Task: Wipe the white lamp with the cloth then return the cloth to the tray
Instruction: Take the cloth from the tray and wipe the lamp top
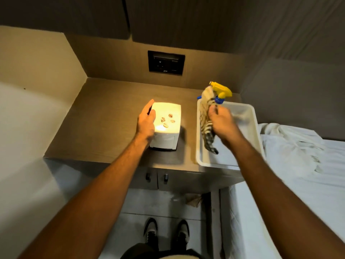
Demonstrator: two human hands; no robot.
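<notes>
The white box-shaped lamp [166, 126] glows on the brown bedside counter [104, 120], with several small shells on its top. My left hand [146, 121] rests against the lamp's left side, fingers wrapped on its edge. My right hand [221, 121] is shut on a striped black-and-white cloth [206, 120], which hangs blurred above the left part of the white tray [248, 116]. The cloth's lower end dangles inside the tray.
A spray bottle with a yellow and blue head [221, 91] stands at the tray's far left corner. A black socket panel [165, 62] is on the wall behind. A bed with white sheets [298, 165] lies to the right. Cabinet doors and my shoes are below.
</notes>
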